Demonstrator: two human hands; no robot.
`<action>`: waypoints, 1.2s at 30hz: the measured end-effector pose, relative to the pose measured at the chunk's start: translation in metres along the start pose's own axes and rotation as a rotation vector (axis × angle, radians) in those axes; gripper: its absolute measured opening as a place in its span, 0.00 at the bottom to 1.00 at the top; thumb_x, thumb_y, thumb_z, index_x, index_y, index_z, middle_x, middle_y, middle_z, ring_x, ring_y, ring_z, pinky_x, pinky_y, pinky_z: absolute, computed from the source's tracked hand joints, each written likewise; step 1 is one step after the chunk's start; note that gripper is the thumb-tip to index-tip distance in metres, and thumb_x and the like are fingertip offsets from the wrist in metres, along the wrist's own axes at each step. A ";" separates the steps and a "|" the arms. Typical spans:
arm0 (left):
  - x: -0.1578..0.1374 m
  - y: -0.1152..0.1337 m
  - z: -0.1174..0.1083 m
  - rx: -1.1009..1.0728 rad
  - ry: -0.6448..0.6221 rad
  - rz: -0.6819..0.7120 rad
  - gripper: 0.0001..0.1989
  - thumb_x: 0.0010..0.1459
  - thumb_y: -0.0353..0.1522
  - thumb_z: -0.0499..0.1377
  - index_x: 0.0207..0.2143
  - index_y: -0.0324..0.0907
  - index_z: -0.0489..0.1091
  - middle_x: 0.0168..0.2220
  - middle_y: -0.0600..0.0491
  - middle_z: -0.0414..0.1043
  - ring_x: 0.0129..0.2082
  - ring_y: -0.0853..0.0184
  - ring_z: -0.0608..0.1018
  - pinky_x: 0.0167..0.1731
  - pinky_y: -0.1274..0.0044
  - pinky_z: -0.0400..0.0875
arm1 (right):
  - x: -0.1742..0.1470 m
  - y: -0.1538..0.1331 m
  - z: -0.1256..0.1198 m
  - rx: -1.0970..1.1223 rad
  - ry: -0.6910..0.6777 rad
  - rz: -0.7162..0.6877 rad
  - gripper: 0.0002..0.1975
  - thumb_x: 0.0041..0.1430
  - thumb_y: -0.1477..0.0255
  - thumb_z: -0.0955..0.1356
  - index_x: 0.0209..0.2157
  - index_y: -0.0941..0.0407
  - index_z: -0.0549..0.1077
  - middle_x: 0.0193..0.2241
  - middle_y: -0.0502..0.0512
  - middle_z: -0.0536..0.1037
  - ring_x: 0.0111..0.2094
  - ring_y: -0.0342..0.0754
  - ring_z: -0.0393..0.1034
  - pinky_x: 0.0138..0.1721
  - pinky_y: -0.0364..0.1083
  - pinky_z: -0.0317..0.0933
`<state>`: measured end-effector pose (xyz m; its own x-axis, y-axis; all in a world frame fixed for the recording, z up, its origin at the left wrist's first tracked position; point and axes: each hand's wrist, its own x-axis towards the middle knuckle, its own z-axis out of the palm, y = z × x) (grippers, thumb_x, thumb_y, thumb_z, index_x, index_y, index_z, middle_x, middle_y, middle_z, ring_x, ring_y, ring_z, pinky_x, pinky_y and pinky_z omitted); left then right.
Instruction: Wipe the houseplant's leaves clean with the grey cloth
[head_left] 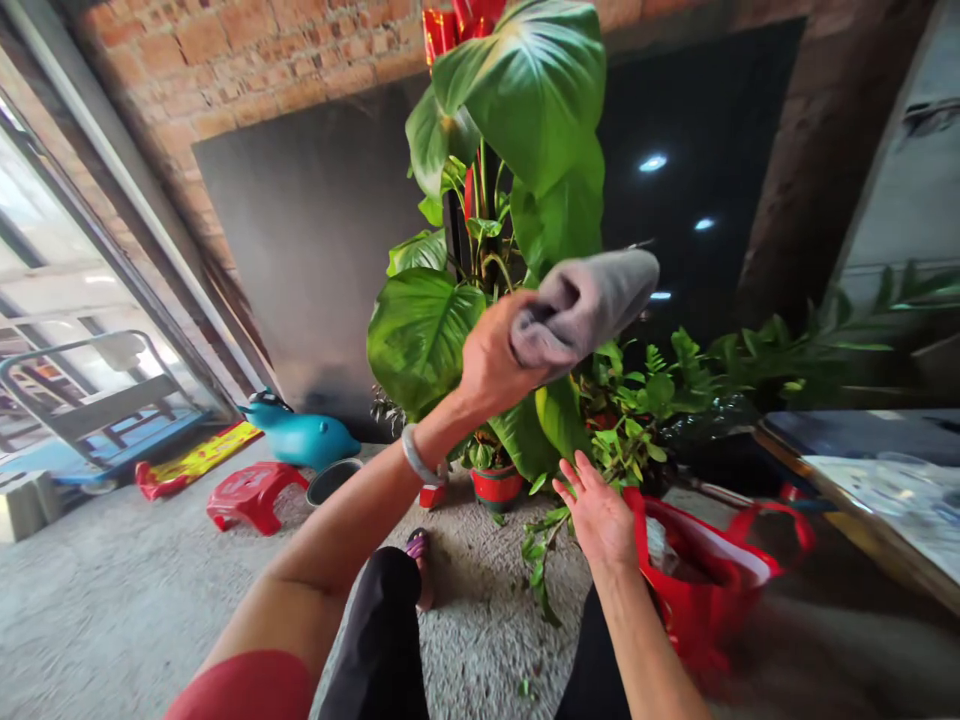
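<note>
My left hand (495,355) is raised in front of a tall potted plant and grips a folded grey cloth (600,295). A pale bangle (418,455) circles that wrist. Broad green leaves (424,330) spread behind and around the cloth; whether it touches any of them I cannot tell. Lower and to the right, my right hand (598,518) is open, palm turned up and fingers apart, with nothing in it. It is near the plant's lowest leaves and beside a red bag (705,600). The plant's red pot (497,487) stands on the floor between my hands.
Bushy smaller plants (660,390) grow to the right, next to a table (885,480) with plastic-wrapped items. On the left are a red stool (255,495), a blue inflatable toy (307,437), a dark basin (334,482) and a platform trolley (97,400). A dark panel (315,230) leans against the brick wall.
</note>
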<state>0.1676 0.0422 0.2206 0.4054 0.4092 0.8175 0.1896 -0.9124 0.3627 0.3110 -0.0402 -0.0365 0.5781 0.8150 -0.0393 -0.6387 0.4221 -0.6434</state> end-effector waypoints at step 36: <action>-0.206 -0.014 -0.020 -1.109 -0.244 -1.356 0.23 0.27 0.30 0.72 0.33 0.42 0.80 0.35 0.47 0.85 0.42 0.49 0.84 0.48 0.62 0.77 | -0.072 0.042 0.052 -0.298 -0.063 0.074 0.16 0.43 0.57 0.83 0.28 0.50 0.81 0.25 0.47 0.81 0.28 0.50 0.70 0.35 0.50 0.68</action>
<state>0.0639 -0.0295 0.0562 0.6233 0.7093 -0.3292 -0.1226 0.5044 0.8547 0.2160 -0.0601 -0.0209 0.4966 0.8664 -0.0529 -0.4954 0.2329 -0.8368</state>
